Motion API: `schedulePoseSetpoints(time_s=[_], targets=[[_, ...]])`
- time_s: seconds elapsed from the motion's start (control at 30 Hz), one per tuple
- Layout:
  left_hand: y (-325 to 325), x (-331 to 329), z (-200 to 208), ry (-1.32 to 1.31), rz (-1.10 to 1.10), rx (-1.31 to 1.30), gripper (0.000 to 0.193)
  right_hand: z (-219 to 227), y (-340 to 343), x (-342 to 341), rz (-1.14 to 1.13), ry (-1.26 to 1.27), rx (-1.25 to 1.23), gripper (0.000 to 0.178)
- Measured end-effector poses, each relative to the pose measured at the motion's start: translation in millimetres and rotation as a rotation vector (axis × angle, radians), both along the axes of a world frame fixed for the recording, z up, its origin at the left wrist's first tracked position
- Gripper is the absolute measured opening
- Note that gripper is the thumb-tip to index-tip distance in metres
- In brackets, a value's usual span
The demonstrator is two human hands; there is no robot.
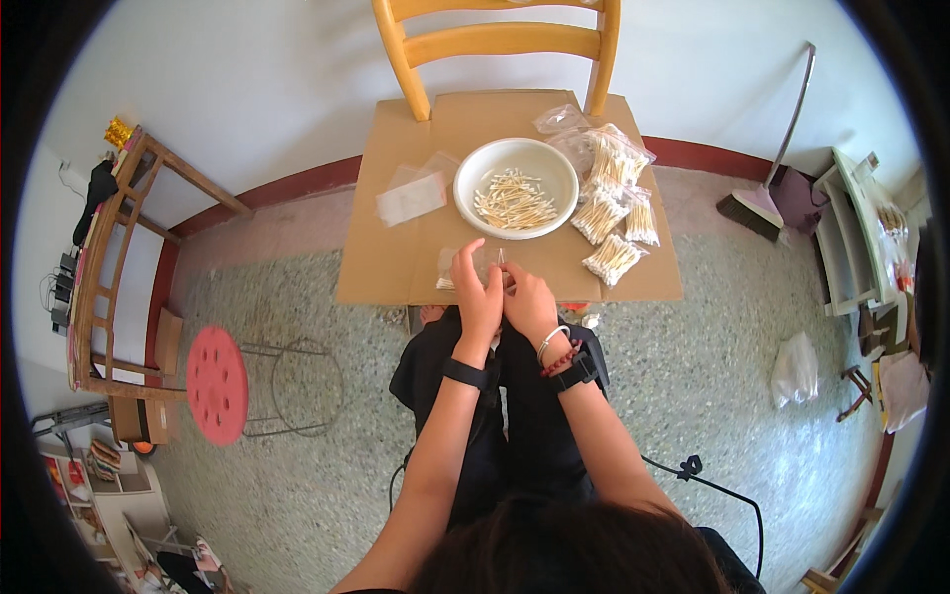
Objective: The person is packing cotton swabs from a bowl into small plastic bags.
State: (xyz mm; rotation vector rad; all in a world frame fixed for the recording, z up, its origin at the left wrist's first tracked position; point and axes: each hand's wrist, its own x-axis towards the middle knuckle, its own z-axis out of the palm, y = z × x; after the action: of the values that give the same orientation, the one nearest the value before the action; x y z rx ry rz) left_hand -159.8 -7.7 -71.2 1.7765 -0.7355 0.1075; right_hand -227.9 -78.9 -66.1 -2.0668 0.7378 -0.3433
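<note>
Both my hands are over the near edge of a cardboard sheet. My left hand has its index finger and thumb apart; its other fingers are mostly hidden. Close against its thumb, my right hand is closed, fingertips pinched at something small and pale that I cannot make out. A small clear plastic bag lies beside my left hand, with white tips showing at its lower end. Just beyond my hands stands a white bowl with a loose heap of cotton swabs in it.
Several clear bags packed with cotton swabs lie right of the bowl. Flat plastic bags lie on its left. A wooden chair back rises behind the cardboard. A red round stool stands left; a broom leans at the right wall.
</note>
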Motion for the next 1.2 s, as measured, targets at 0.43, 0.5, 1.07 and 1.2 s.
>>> schedulePoseSetpoints(time_s=[0.43, 0.5, 1.07, 1.2], targets=[[2.0, 4.4, -7.8, 0.059, 0.024, -0.003, 0.038, -4.9, 2.8, 3.4, -0.009, -0.043, 0.013, 0.026], [3.4, 5.9, -8.7, 0.049, 0.034, 0.016, 0.038, -5.4, 2.4, 3.3, -0.024, -0.032, -0.02, 0.026], [-7.1, 56.8, 10.3, 0.032, 0.037, -0.009, 0.042, 16.9, -18.9, 4.7, -0.186, -0.062, -0.317, 0.025], [-21.6, 83.9, 23.1, 0.06, 0.035, -0.047, 0.043, 36.4, -36.5, 4.6, -0.284, -0.045, -0.411, 0.03]])
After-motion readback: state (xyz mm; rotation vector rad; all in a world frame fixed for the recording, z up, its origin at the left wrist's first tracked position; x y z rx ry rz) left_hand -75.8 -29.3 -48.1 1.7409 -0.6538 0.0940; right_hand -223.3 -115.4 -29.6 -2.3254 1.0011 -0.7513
